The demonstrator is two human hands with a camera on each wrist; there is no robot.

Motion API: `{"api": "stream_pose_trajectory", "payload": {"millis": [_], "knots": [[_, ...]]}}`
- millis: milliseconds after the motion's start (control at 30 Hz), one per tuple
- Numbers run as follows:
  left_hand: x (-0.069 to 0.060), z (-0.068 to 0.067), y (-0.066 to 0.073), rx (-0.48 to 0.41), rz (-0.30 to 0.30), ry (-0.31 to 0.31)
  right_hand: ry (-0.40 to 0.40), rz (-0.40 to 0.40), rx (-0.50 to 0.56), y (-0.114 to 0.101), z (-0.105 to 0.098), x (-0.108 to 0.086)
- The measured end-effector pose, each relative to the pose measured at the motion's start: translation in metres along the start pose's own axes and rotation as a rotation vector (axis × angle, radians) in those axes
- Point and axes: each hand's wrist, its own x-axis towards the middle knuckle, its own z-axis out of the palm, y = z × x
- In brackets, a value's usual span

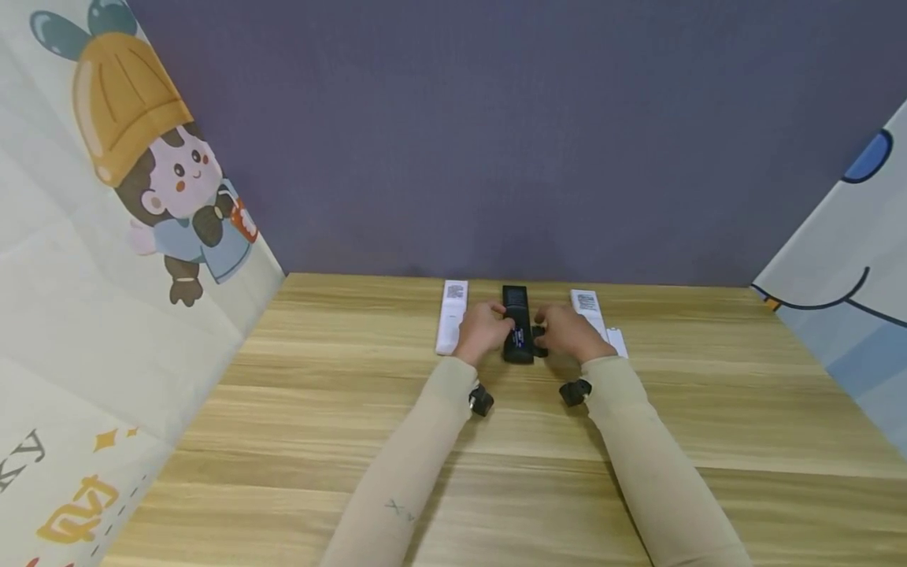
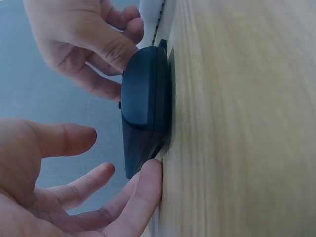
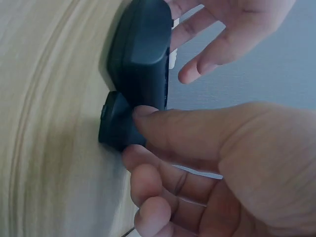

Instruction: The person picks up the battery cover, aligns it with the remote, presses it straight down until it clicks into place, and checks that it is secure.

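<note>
Blk remote [image 1: 520,327] on desk [image 1: 319,425] nr its 12 o'clock edge; R hand [image 1: 567,331], at remote's 3 o'clock, pinches small blk piece [image 3: 116,126]; L hand [image 1: 484,332], at 9, loosely spread; wht remote [image 1: 451,315] just beyond

Two arms in beige fabric sleeves [image 1: 400,476] reach forward. The bare left hand [image 1: 483,331] spreads its fingers [image 2: 140,197]; the bare right hand [image 1: 569,332] pinches, fingers curled.
</note>
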Motion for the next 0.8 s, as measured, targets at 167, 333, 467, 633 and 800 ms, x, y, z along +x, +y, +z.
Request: {"api": "stream_pose_trajectory", "payload": {"millis": [167,333,467,633,800], "knots": [[0.007,0.005,0.0,-0.022,-0.051,0.01,0.008,-0.001,-0.022,0.0,0.003,-0.001],[0.013,0.006,0.004,0.012,-0.049,0.025,0.002,0.005,-0.046,0.0,0.004,0.001],[0.015,0.005,0.009,0.032,-0.042,0.02,0.004,0.018,-0.054,-0.001,0.006,0.001],[0.016,0.007,0.015,0.084,-0.046,0.043,0.009,0.024,-0.054,-0.001,0.005,0.0],[0.017,0.01,0.02,0.173,-0.064,0.042,0.009,0.029,-0.061,-0.002,0.006,0.0]]}}
